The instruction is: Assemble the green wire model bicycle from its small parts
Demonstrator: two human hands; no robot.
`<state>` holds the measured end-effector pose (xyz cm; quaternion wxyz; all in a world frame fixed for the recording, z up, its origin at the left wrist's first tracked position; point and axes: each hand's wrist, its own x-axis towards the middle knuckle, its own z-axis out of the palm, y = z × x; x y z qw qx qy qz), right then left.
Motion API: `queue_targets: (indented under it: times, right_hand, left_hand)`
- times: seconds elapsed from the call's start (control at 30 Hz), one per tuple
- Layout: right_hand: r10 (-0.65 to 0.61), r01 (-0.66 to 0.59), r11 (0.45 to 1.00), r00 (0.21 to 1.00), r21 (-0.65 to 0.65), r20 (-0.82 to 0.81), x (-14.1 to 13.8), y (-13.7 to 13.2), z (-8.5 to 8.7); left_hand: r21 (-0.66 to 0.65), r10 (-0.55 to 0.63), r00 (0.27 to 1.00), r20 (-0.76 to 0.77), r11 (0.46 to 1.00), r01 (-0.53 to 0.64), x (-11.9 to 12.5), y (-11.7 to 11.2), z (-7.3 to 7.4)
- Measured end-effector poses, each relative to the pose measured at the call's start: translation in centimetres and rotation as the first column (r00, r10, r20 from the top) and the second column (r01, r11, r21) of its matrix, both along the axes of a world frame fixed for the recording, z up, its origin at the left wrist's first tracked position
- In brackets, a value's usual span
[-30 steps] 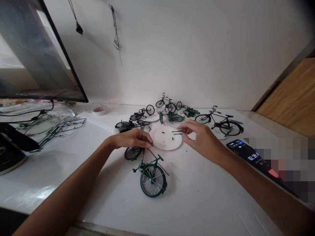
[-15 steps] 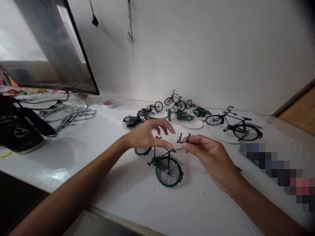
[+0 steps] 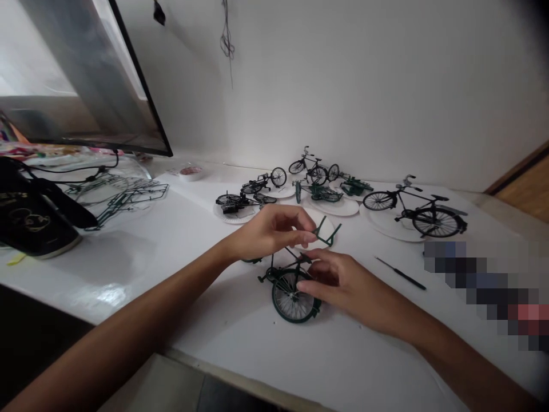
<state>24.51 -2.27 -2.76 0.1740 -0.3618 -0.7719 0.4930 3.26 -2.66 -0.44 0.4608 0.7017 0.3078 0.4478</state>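
My left hand (image 3: 274, 230) pinches a small dark green U-shaped bicycle part (image 3: 326, 233) between thumb and fingertips, held just above the table. My right hand (image 3: 343, 286) rests low beside it with curled fingers on the rear wheel of a green model bicycle (image 3: 290, 289) lying on the white table (image 3: 206, 309). A white paper plate (image 3: 326, 224) lies right behind the held part, mostly hidden by my left hand.
Several small model bicycles stand or lie on paper plates at the back, the largest a black one (image 3: 414, 210) at the right. A thin black tool (image 3: 401, 273) lies right of my right hand. A monitor (image 3: 81, 74), a black object (image 3: 34, 214) and green part frames (image 3: 124, 197) are at the left.
The green part passed from my right hand to my left hand. My right hand dropped onto the green bicycle's wheel. The view shifted slightly, and the thin black tool came into sight.
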Motion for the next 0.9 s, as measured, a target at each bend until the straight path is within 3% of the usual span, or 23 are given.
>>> queue_targets:
  times: [0.2, 0.37, 0.47, 0.57, 0.67, 0.77, 0.9]
  right_hand:
    - [0.030, -0.056, 0.981, 0.990, -0.187, -0.138, 0.6, 1.1, 0.2]
    - [-0.253, 0.176, 0.934, 0.941, -0.310, -0.227, 0.5, 1.6, 0.3]
    - [-0.403, 0.297, 0.896, 0.854, -0.329, -0.328, 0.4, 1.7, 0.3]
    - [-0.450, 0.291, 0.882, 0.753, -0.371, -0.480, 0.5, 2.2, 0.1]
    - [-0.478, 0.256, 0.865, 0.683, -0.432, -0.552, 0.8, 2.7, 0.1]
    - [-0.476, 0.220, 0.862, 0.663, -0.457, -0.578, 0.9, 2.9, 0.2]
    - [-0.459, 0.206, 0.871, 0.668, -0.446, -0.587, 0.7, 2.7, 0.4]
  left_hand:
    - [0.093, 0.181, 0.982, 0.062, 0.978, -0.186, -1.1, 0.7, 0.5]
    - [0.160, 0.364, 0.927, 0.087, 0.914, -0.373, -3.4, 1.0, 1.7]
    - [0.252, 0.408, 0.909, -0.087, 0.892, -0.376, -4.2, 0.7, 1.8]
    - [0.357, 0.457, 0.836, -0.304, 0.868, -0.344, -3.9, 0.5, 1.2]
    - [0.402, 0.434, 0.796, -0.422, 0.877, -0.264, -3.0, 0.6, 0.1]
    - [0.340, 0.365, 0.828, -0.425, 0.912, -0.227, -1.9, 0.9, -0.9]
    - [0.221, 0.354, 0.908, -0.222, 0.926, -0.307, -0.4, 1.2, -1.7]
